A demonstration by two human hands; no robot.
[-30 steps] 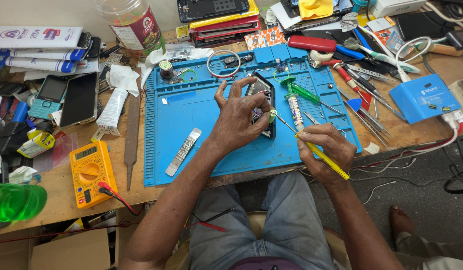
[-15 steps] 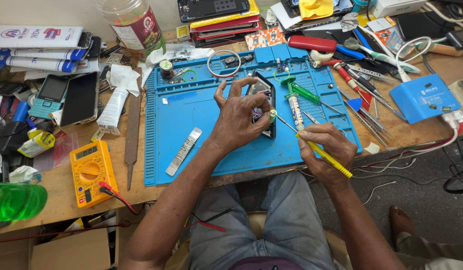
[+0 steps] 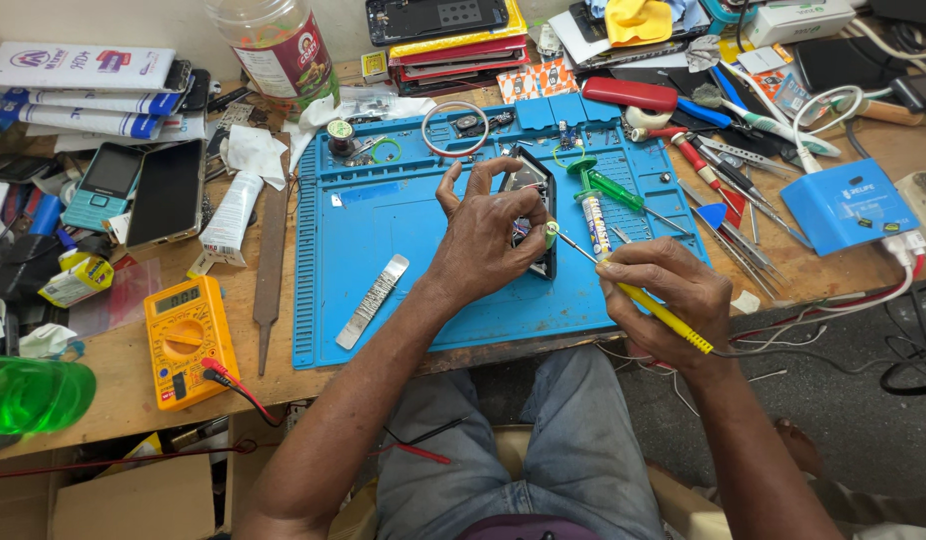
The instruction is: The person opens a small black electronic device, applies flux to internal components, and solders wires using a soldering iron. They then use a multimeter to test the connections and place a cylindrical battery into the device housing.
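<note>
My left hand (image 3: 483, 235) rests on an opened black phone (image 3: 539, 190) lying on the blue work mat (image 3: 383, 220), fingers curled over its left side and holding it down. My right hand (image 3: 663, 300) grips a yellow-handled soldering iron (image 3: 643, 298) like a pen. Its metal tip (image 3: 551, 230) touches the phone's inside just past my left fingertips. A cable runs from the iron's rear toward the right.
An orange multimeter (image 3: 186, 338) lies at the left. A metal strip (image 3: 373, 300) and green screwdriver (image 3: 608, 188) sit on the mat. A blue box (image 3: 848, 205), several screwdrivers (image 3: 723, 170), phones (image 3: 168, 192), a jar (image 3: 275, 45), a green bottle (image 3: 28, 395).
</note>
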